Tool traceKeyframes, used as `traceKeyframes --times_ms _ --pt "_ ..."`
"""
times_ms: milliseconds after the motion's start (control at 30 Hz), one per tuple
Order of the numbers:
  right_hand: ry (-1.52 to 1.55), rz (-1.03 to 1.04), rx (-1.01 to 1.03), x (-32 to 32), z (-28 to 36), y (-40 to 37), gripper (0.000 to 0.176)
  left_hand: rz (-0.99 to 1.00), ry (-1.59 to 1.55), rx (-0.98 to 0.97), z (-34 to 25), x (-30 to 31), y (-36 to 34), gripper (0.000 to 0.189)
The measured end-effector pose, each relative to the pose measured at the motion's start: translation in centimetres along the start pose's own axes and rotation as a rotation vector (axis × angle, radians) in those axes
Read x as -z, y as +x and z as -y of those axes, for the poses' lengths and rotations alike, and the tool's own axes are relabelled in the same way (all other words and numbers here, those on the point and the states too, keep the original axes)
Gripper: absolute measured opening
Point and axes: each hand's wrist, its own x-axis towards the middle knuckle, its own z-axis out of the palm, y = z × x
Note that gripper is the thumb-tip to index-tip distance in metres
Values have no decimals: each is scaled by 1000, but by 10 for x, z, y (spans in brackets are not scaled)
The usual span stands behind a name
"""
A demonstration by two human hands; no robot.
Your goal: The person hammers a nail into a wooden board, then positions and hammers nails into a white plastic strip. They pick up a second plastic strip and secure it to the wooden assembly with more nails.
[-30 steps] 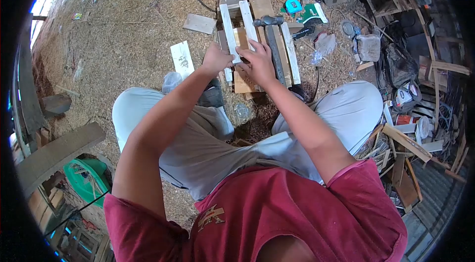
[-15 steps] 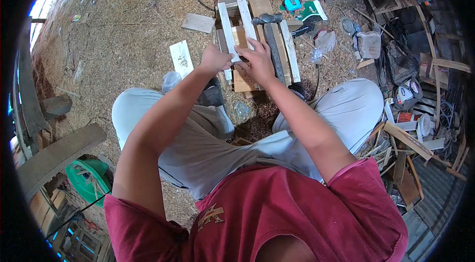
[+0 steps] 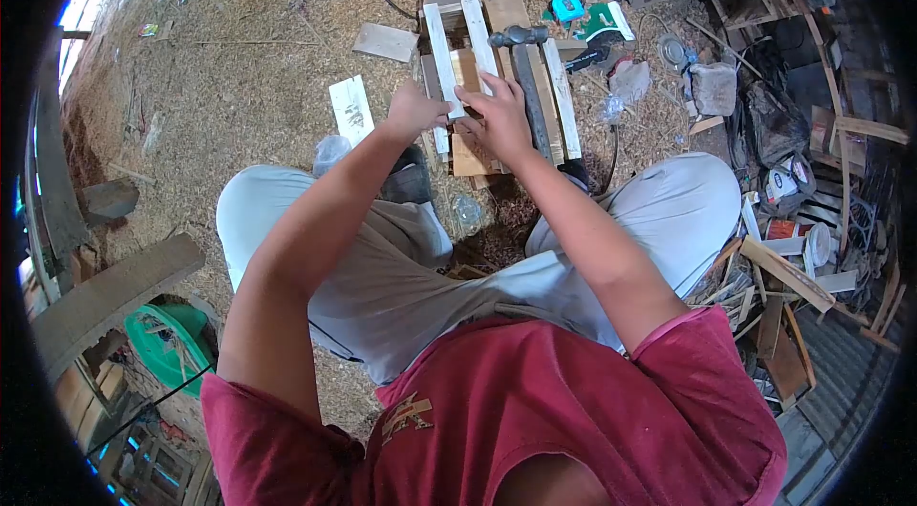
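My left hand point(image 3: 418, 112) is closed at the near end of a narrow white wood strip point(image 3: 438, 52), its fingers pressed together. My right hand point(image 3: 499, 115) touches the same end from the right, thumb and forefinger apart around it. Under both hands lie wooden boards point(image 3: 470, 155). A second white strip point(image 3: 478, 33) passes beside my right fingers. Just to the right, a hammer point(image 3: 528, 76) rests on the boards, head away from me. A third white strip point(image 3: 562, 100) lies along the right side.
A turquoise tape measure point(image 3: 565, 8) lies beyond the boards to the right. On the left are a loose wood piece point(image 3: 385, 42) and a marked white piece point(image 3: 351, 111). Scrap wood point(image 3: 788, 272) is piled at right, a green basin point(image 3: 167, 344) at lower left.
The view has shifted very slightly. Both hands stay at the near end of the white strip, with my right thumb and forefinger a little further apart.
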Motion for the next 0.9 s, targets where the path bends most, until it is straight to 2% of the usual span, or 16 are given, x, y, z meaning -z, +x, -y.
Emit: traceKeyframes --times_ms 167,267,367,467,567,900 --pt "3 -13 -1 0 1 -1 56 31 -3 54 1 1 4 43" --pt "0 -2 -3 0 0 0 57 74 -139 72 6 1 8 41" --pt "-3 -25 -23 4 4 0 56 39 -124 21 12 -2 13 40" --pt "6 -32 -34 5 7 1 57 88 -176 30 16 -1 17 42" --pt "-1 -30 -12 2 2 1 57 116 -89 7 9 2 11 32" --pt "0 -27 -22 2 4 0 57 134 -156 31 6 4 6 35"
